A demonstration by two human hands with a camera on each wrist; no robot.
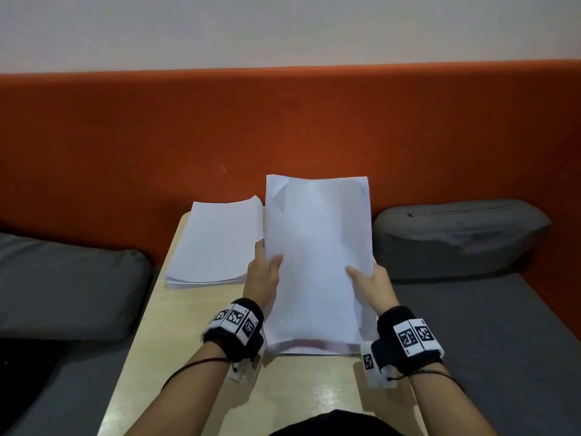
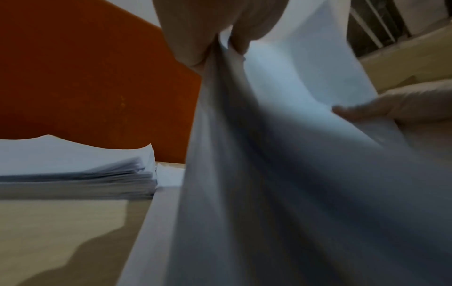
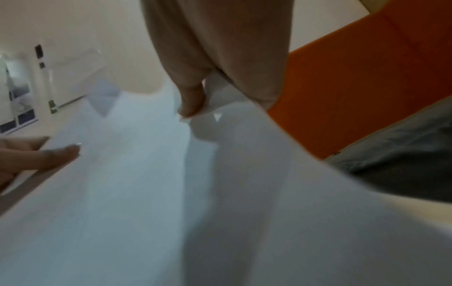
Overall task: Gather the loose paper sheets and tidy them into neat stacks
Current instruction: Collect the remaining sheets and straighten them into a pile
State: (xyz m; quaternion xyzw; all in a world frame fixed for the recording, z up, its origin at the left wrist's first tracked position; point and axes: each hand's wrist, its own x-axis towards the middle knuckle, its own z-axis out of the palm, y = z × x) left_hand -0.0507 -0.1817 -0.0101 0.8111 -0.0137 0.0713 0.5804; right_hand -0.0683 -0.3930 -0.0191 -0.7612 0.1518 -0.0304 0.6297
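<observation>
A bundle of white paper sheets (image 1: 317, 253) stands upright on its lower edge on the pale wooden table (image 1: 195, 357). My left hand (image 1: 262, 272) grips its left edge, thumb on the front face and fingers behind. My right hand (image 1: 369, 281) grips the right edge the same way. One sheet near the top left has a folded corner. A second stack of white paper (image 1: 217, 243) lies flat on the table to the left. In the left wrist view the bundle (image 2: 281, 174) fills the right half and the flat stack (image 2: 73, 170) lies at the left. The right wrist view shows my thumb and fingers pinching the bundle (image 3: 146, 193).
The small table stands between grey seat cushions, one cushion (image 1: 63, 284) at the left and another cushion (image 1: 459, 234) at the right. An orange padded backrest (image 1: 283, 127) runs behind the table. The table's near part in front of the bundle is bare wood.
</observation>
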